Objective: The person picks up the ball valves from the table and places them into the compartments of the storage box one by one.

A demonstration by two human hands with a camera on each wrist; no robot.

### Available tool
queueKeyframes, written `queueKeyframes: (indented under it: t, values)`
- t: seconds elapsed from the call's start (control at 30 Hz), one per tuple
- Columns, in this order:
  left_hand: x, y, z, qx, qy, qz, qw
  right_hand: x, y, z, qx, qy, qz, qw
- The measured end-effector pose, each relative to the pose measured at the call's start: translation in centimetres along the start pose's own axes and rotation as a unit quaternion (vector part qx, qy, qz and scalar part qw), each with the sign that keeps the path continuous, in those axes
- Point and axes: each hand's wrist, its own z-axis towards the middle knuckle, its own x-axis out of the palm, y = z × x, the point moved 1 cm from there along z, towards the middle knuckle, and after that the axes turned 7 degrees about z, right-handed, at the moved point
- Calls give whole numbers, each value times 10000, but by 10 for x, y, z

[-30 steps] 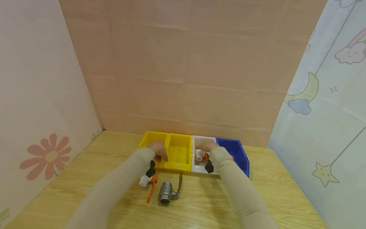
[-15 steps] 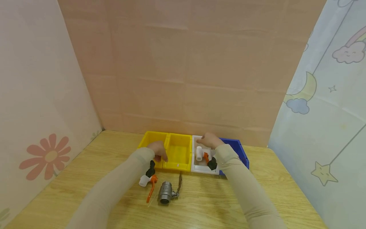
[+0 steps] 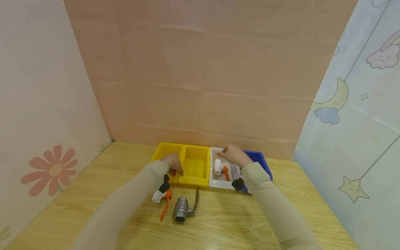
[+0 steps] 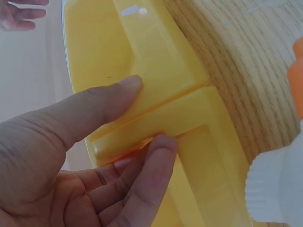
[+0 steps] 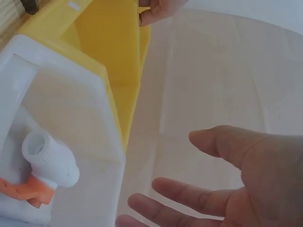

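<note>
Shifted right since a second ago, the right hand (image 3: 235, 155) spreads its grip, holding nothing, by the white bin (image 3: 220, 184) where the white-orange valve (image 3: 218, 168) lies; the left hand (image 3: 172, 162) straddles the yellow bins (image 3: 195, 161), hold unclear

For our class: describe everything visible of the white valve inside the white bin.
The white valve has a rounded body, plastic by its look, with ribbed collars and a round open end. An orange handle joins its side, pointing toward the near edge of the white bin in the head view. It lies inside that bin; the right hand does not touch it.
</note>
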Motion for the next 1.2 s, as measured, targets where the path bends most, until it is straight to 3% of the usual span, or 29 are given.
queueKeyframes:
  t: [0.53, 0.93, 1.2]
  values:
    - [-1, 0, -2, 109, -54, -8, 9999, -7, -21, -34, -138, -282, 85, 9995]
    - [-2, -3, -7, 178, -122, -26, 9998, -5, -49, -55, 555, -454, 586, 9957]
    - [0, -3, -6, 104, -118, -44, 9999, -1, -65, -59, 631, -337, 467, 9963]
